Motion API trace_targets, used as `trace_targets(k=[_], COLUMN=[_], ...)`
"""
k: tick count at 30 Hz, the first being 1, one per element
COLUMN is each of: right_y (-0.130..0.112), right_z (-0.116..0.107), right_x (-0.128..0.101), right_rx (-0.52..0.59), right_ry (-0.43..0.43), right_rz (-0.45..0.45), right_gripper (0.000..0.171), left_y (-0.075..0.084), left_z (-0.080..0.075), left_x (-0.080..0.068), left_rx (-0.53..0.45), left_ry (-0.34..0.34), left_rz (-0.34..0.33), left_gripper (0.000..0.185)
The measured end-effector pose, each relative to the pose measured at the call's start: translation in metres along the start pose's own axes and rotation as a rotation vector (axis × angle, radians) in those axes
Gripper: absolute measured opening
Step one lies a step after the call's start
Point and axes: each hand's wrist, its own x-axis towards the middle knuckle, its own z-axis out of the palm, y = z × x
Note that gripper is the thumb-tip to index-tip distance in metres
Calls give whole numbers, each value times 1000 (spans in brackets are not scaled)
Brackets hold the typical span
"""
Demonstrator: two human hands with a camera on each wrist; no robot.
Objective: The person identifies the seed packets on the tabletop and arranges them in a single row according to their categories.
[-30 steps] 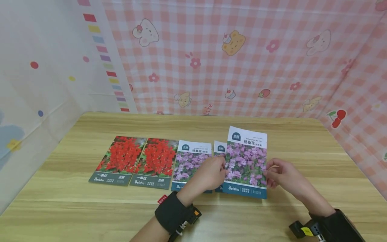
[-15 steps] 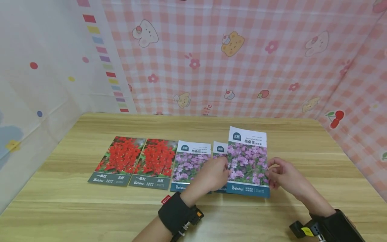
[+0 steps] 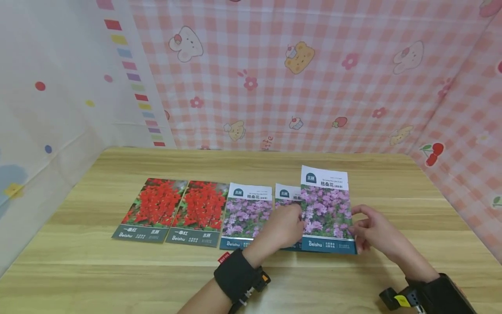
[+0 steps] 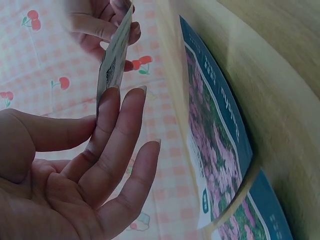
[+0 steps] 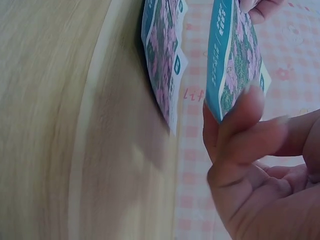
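Both hands hold one purple-flower seed packet (image 3: pixel 327 209) just above the wooden table (image 3: pixel 353 279). My left hand (image 3: pixel 300 220) pinches its left edge and my right hand (image 3: pixel 353 226) pinches its right edge. In the left wrist view the packet (image 4: pixel 112 65) shows edge-on between my thumb and fingers (image 4: pixel 117 125). The right wrist view has the packet (image 5: pixel 232 55) against my thumb (image 5: pixel 240 130). A second purple packet (image 3: pixel 287 194) lies partly hidden behind the held one and my left hand; it also appears flat on the table as the lying packet (image 4: pixel 215 135) (image 5: pixel 162 60).
A third purple packet (image 3: pixel 246 215) and two red-flower packets (image 3: pixel 154 209) (image 3: pixel 200 212) lie in a row to the left. Pink checked cloth (image 3: pixel 313 78) walls the back and right, white cloth (image 3: pixel 47 109) the left.
The held packet has shifted to the right and sunk a little toward the table, with both hands following it. The row of lying packets has not moved.
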Motion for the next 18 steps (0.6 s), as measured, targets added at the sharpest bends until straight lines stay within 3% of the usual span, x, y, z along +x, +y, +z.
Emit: trace_targets(k=[12,18], right_y=[22,32], right_z=[-18,-31], right_x=[5,4], right_rx=[15,8], right_ry=[76,95], right_rz=[0,39], right_gripper=[16,17], left_y=[6,8], left_z=[13,21], left_x=[4,3], left_rx=[70,106], left_ry=[-27,-50], left_rz=[26,104], left_gripper=[13,37])
